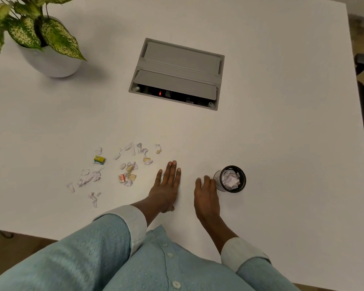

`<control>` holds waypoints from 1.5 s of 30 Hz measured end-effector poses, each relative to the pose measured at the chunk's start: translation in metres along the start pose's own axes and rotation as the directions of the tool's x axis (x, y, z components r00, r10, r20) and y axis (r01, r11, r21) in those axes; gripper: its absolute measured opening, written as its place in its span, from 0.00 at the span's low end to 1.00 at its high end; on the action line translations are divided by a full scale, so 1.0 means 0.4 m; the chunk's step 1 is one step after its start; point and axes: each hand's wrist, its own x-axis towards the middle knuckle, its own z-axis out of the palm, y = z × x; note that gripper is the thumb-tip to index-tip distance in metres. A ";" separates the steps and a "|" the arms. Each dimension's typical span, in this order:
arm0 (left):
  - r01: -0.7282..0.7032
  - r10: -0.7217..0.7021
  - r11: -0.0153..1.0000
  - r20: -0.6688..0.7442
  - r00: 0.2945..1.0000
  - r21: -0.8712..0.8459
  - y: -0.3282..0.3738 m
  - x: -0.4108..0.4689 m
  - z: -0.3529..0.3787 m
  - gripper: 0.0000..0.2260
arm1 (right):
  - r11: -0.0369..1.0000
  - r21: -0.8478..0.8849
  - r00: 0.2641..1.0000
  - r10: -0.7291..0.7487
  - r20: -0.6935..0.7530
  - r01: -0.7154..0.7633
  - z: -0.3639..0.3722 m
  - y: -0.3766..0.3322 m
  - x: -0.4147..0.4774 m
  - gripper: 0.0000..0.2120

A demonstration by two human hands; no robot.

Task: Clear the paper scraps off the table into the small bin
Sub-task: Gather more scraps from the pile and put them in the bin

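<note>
A: Since the left hand [167, 185] lies flat on the table [282, 133] with its fingers straight and close together, gripping nothing, I mark it as the sweeping hand. Agree?

B: Yes. Paper scraps [114, 169] lie to its left, the nearest ones just beside its fingertips, the rest spread away from the bin. Loose patch, running roughly left to right, with a yellow wrapper [99, 159] and a red-and-white one [122, 177] mixed in.

A: And the small bin [231, 179]?

B: Upright, on the other side of both hands, to the right. Crumpled paper already inside, so partly done by my reading. Right hand [206, 194] sits just beside it, fingers curved toward its wall; whether they touch it I cannot tell. They are not clamped round it.

A: So the key relation: scraps left of the left hand, bin right of the right hand.

B: Right. Left hand is clearly nearer the scraps, right hand nearer the bin. Likely next: left gathers rightward, right steadies or tips the bin.

A: Risk?

B: Light scraps may scatter. The open cable box [177, 74] and potted plant [42, 38] are well apart, no bother.
</note>
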 end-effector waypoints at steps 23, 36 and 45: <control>0.005 -0.004 0.999 -0.010 1.000 0.035 -0.001 0.008 0.007 0.65 | 0.776 0.631 0.742 0.438 -0.507 -0.026 -0.226 0.185 -0.041 0.06; 0.004 -0.004 0.999 0.007 1.000 0.053 0.001 -0.002 -0.010 0.63 | 0.798 0.599 0.839 0.285 -0.463 0.059 -0.162 0.136 -0.073 0.15; 0.006 -0.008 1.000 0.044 0.999 0.029 0.004 0.002 -0.010 0.63 | 0.962 0.273 0.988 0.021 -0.156 0.023 0.026 0.054 -0.107 0.24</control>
